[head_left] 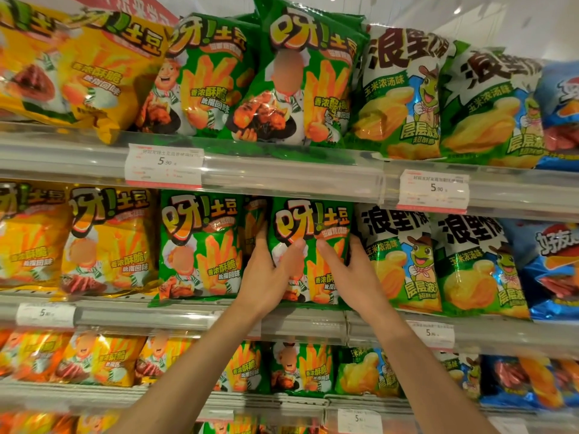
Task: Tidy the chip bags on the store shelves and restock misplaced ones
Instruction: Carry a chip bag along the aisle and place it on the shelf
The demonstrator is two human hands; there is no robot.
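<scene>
At frame centre, middle shelf (194,317):
Left hand (266,277): fingers curl round the green bag's (308,245) left edge, thumb on its front.
Right hand (347,270): grasps its right edge, likely squaring it upright between its neighbours.

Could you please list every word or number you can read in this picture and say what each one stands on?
"呀!土豆": green bag gripped by left hand and right hand.
"香浓酥脆 吮指回味": same bag, and its yellow neighbours.
"玉米浓汤味", "层层波": white-green bags.
"5.90": price tags.
Small print on the tags is too blurred to read.
</scene>
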